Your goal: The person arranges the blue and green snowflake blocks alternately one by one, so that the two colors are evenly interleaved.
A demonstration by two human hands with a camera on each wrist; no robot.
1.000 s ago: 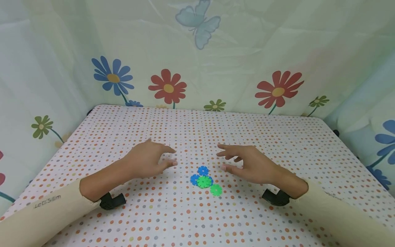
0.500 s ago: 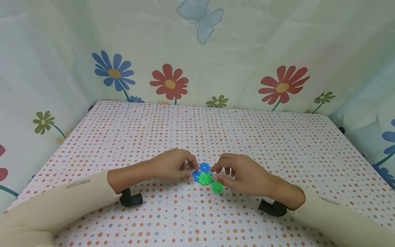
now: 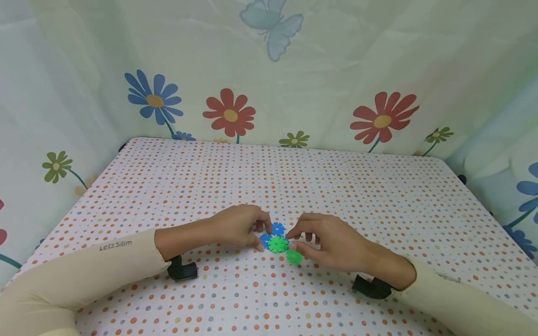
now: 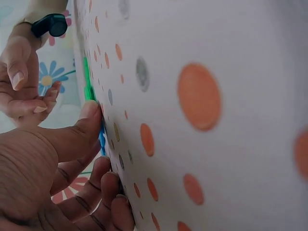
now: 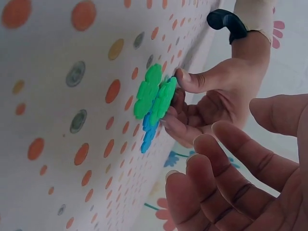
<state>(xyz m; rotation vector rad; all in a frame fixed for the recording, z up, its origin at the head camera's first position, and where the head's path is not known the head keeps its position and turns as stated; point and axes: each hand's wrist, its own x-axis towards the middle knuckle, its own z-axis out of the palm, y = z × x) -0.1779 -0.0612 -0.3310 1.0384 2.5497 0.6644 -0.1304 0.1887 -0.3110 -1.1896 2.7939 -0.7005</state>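
Observation:
Several flat, notched plastic discs lie in a small cluster on the dotted cloth. One green disc (image 3: 278, 244) overlaps blue ones, a second green disc (image 3: 294, 257) lies at the near right, and a blue disc (image 3: 278, 228) sits at the far side. My left hand (image 3: 240, 227) pinches the blue disc at the left (image 3: 265, 240) between thumb and index finger; its thumb (image 4: 86, 122) is at the disc's edge. Beside the cluster's right side, my right hand (image 3: 334, 239) hovers with loosely bent fingers (image 5: 240, 178) and nothing between them.
A white cloth with coloured dots (image 3: 201, 172) covers the table. Behind it hangs a curtain (image 3: 328, 56) printed with flowers and a butterfly. Both wrists wear dark camera mounts, the left one (image 3: 181, 269) and the right one (image 3: 371, 287).
Both hands have come inward and down from either side to the discs. The left thumb and index finger have closed at the left blue disc. Over the last half second little has moved.

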